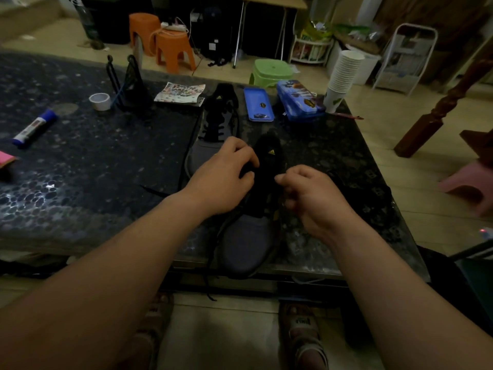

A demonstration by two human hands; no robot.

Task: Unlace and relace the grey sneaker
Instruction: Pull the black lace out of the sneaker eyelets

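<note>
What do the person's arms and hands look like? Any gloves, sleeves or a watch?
No gloves, no long sleeves: the left hand and right hand are bare, and so are the left forearm and right forearm, up to the picture's edge. No watch or bracelet shows on either wrist. It is too dim to tell about rings.

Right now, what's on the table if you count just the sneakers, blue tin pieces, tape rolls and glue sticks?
grey sneakers: 2
blue tin pieces: 2
tape roll: 1
glue stick: 1
Total: 6
</note>
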